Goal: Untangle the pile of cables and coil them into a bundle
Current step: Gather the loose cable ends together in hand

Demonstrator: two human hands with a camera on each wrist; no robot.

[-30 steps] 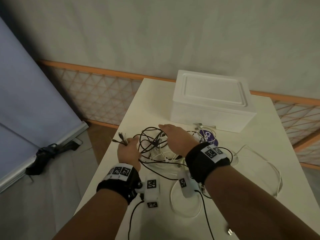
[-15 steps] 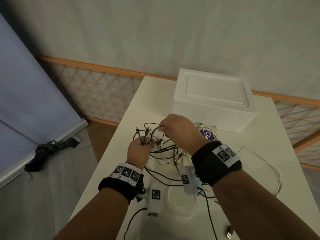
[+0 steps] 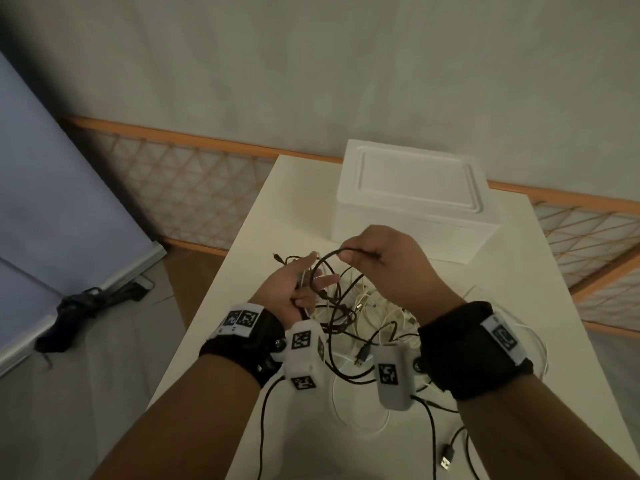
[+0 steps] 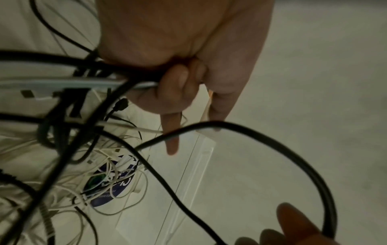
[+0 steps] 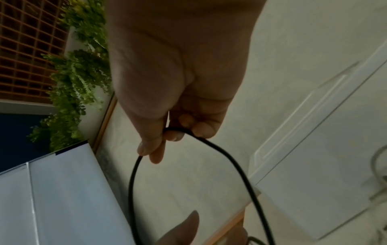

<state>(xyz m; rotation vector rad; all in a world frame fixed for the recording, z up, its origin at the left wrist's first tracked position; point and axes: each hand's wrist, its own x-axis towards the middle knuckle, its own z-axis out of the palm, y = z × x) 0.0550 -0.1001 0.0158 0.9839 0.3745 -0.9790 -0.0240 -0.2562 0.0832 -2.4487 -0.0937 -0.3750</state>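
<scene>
Right hand (image 3: 384,265) pinches a black cable (image 3: 323,268) loop, raised above the table (image 3: 519,358). Left hand (image 3: 287,292) grips several cable strands, index finger straight. The tangled cable pile (image 3: 363,306) lies under both hands, near the white box (image 3: 415,199).

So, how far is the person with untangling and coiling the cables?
Early. Nothing is bundled yet. In hand: the right hand pinches a black cable, forming a loop toward the left hand, which grips several cable ends. Left: the tangled pile of white and black cables on the table.
</scene>
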